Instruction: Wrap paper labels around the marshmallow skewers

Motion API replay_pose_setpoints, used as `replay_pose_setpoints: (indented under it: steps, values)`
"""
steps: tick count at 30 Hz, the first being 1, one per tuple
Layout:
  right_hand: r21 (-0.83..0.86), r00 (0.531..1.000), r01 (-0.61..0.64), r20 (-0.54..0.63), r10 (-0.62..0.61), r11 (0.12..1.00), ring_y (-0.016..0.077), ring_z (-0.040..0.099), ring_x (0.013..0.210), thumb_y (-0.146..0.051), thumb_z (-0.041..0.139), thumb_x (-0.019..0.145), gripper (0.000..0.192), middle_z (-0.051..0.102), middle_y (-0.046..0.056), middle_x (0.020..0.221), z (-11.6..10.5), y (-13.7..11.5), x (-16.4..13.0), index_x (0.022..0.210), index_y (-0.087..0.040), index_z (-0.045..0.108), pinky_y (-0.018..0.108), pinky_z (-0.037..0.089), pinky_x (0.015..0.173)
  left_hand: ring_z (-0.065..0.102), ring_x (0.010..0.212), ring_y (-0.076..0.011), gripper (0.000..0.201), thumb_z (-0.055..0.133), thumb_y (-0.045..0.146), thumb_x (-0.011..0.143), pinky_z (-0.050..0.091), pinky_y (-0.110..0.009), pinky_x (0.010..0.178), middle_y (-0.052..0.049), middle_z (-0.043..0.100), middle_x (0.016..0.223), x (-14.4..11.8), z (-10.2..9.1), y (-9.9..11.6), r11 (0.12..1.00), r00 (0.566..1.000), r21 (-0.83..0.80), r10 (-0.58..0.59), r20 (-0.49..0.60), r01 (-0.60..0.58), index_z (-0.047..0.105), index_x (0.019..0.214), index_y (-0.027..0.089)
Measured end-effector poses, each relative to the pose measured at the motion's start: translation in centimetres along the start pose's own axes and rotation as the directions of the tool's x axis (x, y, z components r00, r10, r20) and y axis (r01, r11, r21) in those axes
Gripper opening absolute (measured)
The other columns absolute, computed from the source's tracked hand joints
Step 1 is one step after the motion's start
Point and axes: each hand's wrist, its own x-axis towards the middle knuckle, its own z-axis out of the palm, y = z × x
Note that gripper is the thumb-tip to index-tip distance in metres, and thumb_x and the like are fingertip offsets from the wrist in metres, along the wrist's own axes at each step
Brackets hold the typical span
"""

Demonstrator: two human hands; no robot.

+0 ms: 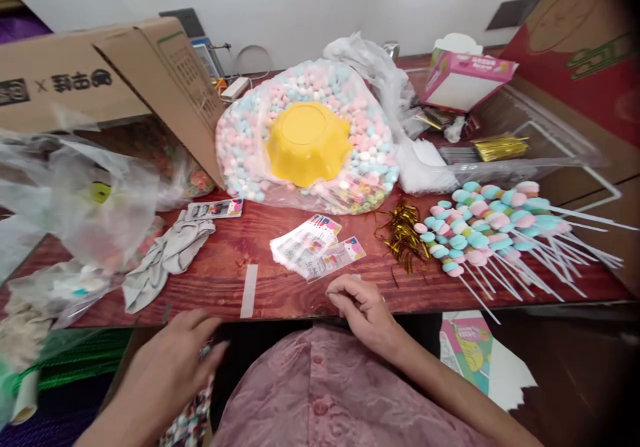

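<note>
2 hands work at the near edge of the red wooden table point(280, 287). Right hand point(363, 310) rests on that edge with its fingers curled loosely inward; whether they pinch anything small I cannot tell. Just beyond its knuckles, farther onto the table, lies a fanned stack of printed label cards point(315, 247), its long axis running slantwise from near-right to far-left. That stack is much nearer the right hand than the left. Left hand point(173, 353) sits lower, below the table edge, fingers spread and somewhat blurred, reaching over a patterned bundle by the lap; what it touches is unclear.

Left of the cards, a strip of clear tape point(249, 291) lies on the table, pointing away from the person. Farther left lies a crumpled grey cloth point(167, 257), and beyond it another small card pack point(216, 209).

Right of the cards sits a tangle of gold twist ties point(403, 233), then a heap of pastel marshmallow skewers point(480, 223), sticks pointing right.

Behind the cards, a large clear bag point(250, 140) holds pink, blue and white marshmallows, with a yellow bowl point(306, 141) upside down on top. A cardboard box point(110, 73) leans at far left; a pink carton point(463, 77) stands at far right.
</note>
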Motion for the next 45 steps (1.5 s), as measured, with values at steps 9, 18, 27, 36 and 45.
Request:
replay_pose_setpoints:
  steps: [9, 18, 27, 36, 45]
  values:
    - [-0.753, 0.764, -0.245, -0.537, -0.357, 0.61, 0.0173, 0.065, 0.079, -0.025, 0.056, 0.092, 0.013, 0.071, 0.006, 0.087, -10.9, 1.9, -6.2, 0.092, -0.019, 0.068, 0.03, 0.049, 0.077, 0.063, 0.091, -0.0324, 0.032, 0.047, 0.0, 0.08, 0.05, -0.037, 0.065, -0.023, 0.063, 0.101, 13.6, 1.2, 20.1, 0.887, 0.92, 0.265, 0.393, -0.004, -0.378, 0.068, 0.104, 0.001]
    - [-0.876, 0.849, -0.469, -0.483, -0.216, 0.115, 0.0191, 0.06, 0.072, -0.03, 0.05, 0.093, 0.026, 0.069, 0.007, 0.079, -15.7, 6.6, -9.6, 0.086, -0.015, 0.071, 0.031, 0.036, 0.063, 0.062, 0.093, -0.0289, 0.034, 0.041, 0.001, 0.085, 0.051, -0.033, 0.067, -0.019, 0.064, 0.099, 13.9, 2.8, 18.1, 0.915, 0.927, 0.205, 0.369, -0.072, -0.348, 0.068, 0.104, 0.007]
    - [-0.818, 0.742, -0.512, -0.575, -0.343, 0.263, 0.0171, 0.064, 0.065, -0.033, 0.051, 0.094, 0.027, 0.073, 0.008, 0.081, -16.5, 6.5, -10.1, 0.09, -0.016, 0.072, 0.027, 0.041, 0.059, 0.061, 0.101, -0.0305, 0.031, 0.045, 0.0, 0.084, 0.05, -0.036, 0.076, -0.019, 0.064, 0.104, 15.4, 2.0, 18.9, 0.884, 0.905, 0.239, 0.422, -0.043, -0.401, 0.069, 0.102, 0.009]
    - [-0.87, 0.713, -0.359, -0.489, -0.502, 0.337, 0.0186, 0.069, 0.069, -0.025, 0.062, 0.089, 0.012, 0.074, 0.007, 0.08, -17.6, 3.9, -12.5, 0.091, -0.017, 0.071, 0.029, 0.052, 0.068, 0.06, 0.101, -0.0301, 0.032, 0.04, 0.004, 0.088, 0.048, -0.041, 0.084, -0.016, 0.064, 0.102, 14.6, 2.4, 16.5, 0.903, 0.915, 0.192, 0.4, -0.047, -0.385, 0.064, 0.108, 0.012]
    - [-0.821, 0.693, -0.229, -0.514, -0.506, 0.522, 0.0182, 0.068, 0.064, -0.024, 0.063, 0.088, 0.009, 0.072, 0.004, 0.074, -14.9, 4.1, -9.9, 0.088, -0.02, 0.071, 0.03, 0.054, 0.067, 0.059, 0.112, -0.0295, 0.073, 0.068, 0.053, 0.081, 0.05, -0.043, 0.091, -0.017, 0.061, 0.123, 16.8, -1.2, 21.6, 0.574, 0.823, -0.617, 0.516, -0.238, -0.538, 0.043, 0.137, 0.014]
